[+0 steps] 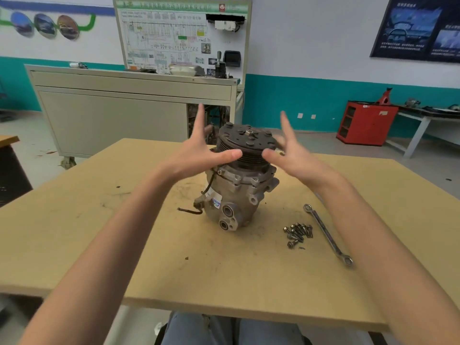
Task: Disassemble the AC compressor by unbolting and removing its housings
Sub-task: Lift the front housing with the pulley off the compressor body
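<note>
The AC compressor (237, 195) stands upright mid-table, a grey cast body with two round ports facing me and a dark grooved pulley (246, 145) on top. My left hand (199, 155) is spread open at the pulley's left side, thumb pointing at the grooves. My right hand (291, 155) is spread open at the pulley's right side, slightly blurred. Neither hand grips anything. A pile of several removed bolts (297, 232) lies to the compressor's right, beside a ring spanner (327, 235).
The brown board tabletop (149, 245) has its front edge close to my lap. A grey cabinet (119, 115) with a wiring-diagram board stands behind. A red tool cabinet (366, 123) and a bench sit at the far right.
</note>
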Motion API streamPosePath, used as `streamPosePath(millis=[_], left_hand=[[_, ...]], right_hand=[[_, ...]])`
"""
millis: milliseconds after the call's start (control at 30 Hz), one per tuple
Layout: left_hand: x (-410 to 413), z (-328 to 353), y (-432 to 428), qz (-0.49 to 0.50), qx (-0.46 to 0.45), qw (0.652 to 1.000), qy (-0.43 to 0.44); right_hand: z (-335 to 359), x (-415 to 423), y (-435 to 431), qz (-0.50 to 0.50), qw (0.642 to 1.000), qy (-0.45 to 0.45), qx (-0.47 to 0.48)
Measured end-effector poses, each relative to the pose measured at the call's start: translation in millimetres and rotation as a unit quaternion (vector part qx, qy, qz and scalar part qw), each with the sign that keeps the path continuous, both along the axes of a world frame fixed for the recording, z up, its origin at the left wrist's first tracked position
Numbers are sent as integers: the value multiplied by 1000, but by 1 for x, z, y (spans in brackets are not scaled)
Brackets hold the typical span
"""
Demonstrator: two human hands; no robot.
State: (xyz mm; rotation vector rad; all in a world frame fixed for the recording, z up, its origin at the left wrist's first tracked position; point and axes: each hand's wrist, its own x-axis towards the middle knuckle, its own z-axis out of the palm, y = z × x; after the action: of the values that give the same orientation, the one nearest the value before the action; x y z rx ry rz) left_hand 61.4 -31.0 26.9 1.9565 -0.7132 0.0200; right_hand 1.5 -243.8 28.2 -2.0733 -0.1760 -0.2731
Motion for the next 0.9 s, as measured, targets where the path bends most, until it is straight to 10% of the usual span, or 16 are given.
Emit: streamPosePath(millis=[900], left_hand=[[21, 19, -14, 7, -161, 987, -7]], right_hand=[[29, 39, 20, 40, 985, -142, 91]])
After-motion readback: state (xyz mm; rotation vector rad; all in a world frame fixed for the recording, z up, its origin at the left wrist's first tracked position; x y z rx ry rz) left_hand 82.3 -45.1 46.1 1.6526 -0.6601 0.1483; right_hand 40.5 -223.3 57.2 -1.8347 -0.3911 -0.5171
